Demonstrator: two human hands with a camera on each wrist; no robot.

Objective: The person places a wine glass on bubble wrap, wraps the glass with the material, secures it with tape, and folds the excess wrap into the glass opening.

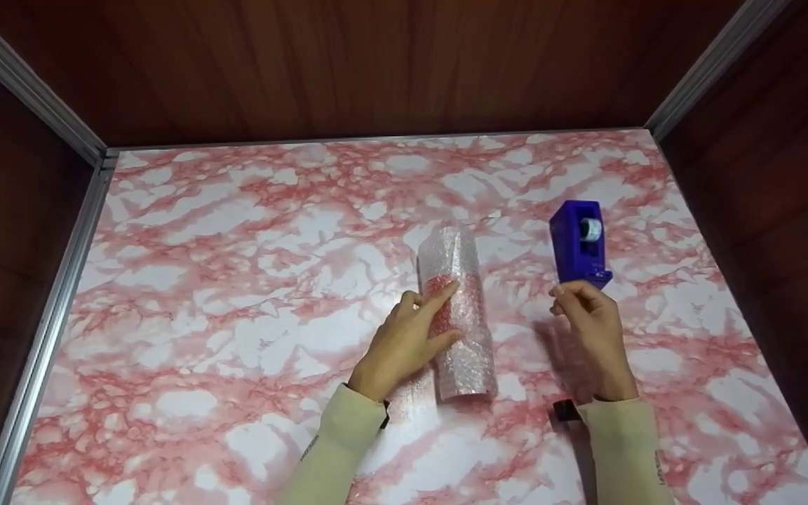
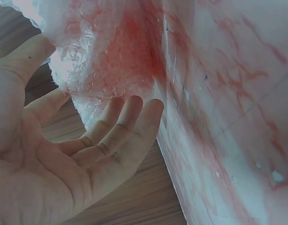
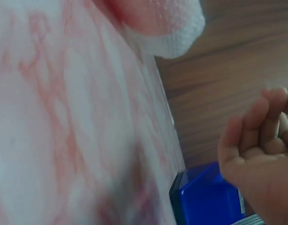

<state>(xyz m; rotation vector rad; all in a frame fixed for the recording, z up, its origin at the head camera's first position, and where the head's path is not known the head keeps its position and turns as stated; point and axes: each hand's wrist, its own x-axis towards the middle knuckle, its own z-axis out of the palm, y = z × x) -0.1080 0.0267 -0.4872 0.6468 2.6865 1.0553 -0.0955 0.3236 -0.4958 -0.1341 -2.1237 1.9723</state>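
A roll-shaped bundle of bubble wrap [image 1: 466, 351] lies on the table, with something red showing through its middle. My left hand [image 1: 404, 344] rests against its left side, thumb and index finger spread over the top. In the left wrist view, the other fingers [image 2: 134, 122] stretch out loosely beside the bubble wrap [image 2: 102, 61]. My right hand [image 1: 592, 326] is raised just in front of a blue tape dispenser [image 1: 572, 242]. Its thumb and index fingertips pinch what looks like a small piece of clear tape, barely visible. The right wrist view shows its fingers [image 3: 252, 124] curled.
Pink-and-white marbled sheeting covers the table [image 1: 186, 351]. Dark wooden panels [image 1: 376, 70] with metal edge strips [image 1: 46, 294] enclose the back and both sides. A white tape roll [image 1: 590, 230] sits in the dispenser, to the right of the bundle.
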